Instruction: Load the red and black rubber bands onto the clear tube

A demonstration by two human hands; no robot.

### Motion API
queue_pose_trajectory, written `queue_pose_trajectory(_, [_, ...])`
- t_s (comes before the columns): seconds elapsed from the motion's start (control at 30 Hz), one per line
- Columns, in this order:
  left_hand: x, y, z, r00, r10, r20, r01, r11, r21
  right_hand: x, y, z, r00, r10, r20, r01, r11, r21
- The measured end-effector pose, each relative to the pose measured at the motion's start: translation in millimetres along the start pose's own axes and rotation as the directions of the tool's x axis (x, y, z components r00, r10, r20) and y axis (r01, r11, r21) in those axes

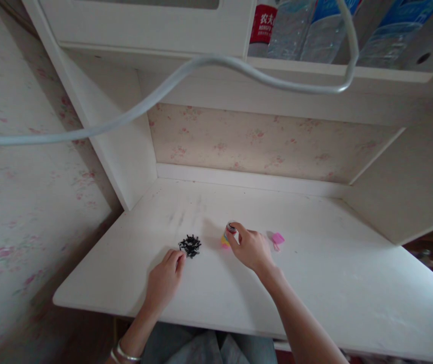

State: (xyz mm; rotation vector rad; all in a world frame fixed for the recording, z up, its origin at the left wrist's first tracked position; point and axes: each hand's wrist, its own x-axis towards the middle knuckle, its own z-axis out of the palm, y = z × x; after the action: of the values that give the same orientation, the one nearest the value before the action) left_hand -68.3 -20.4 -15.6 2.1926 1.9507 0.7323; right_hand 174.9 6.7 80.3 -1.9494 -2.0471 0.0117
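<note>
My right hand (253,248) is at a small clear jar (225,239) with pink and yellow on its side. Thumb and forefinger close on the jar near its rim, and something dark shows in its mouth. My left hand (166,275) rests at the near edge of a heap of small black pieces (190,246), too fine to name from here. Its fingers are curled and pressed together; what they pinch, if anything, is hidden. To the right of my right hand lies a bright pink lid-like piece (278,238) with a pink loop.
The white desk (337,283) has a shelf side panel (104,121) on the left and a raised back strip (239,177). Plastic bottles (292,30) stand on the shelf above. A pale cable (216,59) hangs across the upper view.
</note>
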Motion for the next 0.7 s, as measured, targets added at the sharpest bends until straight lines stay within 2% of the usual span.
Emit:
queue_pose_trajectory(0.33, [0, 0, -1.1, 1.000, 0.014, -0.011, -0.014, 1.000, 0.004, 0, 0, -2, 1.000, -0.010, -0.021, 0.010, 0.999, 0.033])
queue_pose_trajectory(0.57, [2, 1, -2.6, 1.000, 0.012, -0.017, -0.013, 0.998, -0.059, -6, 10, 1, 0.985, -0.008, -0.173, 0.035, 0.987, 0.154])
queue_pose_trajectory(0.7, [3, -2, -2.1, 0.998, -0.010, -0.055, 0.000, 0.985, -0.173, -16, 25, 19, 0.965, 0.073, -0.250, 0.014, 0.945, 0.328])
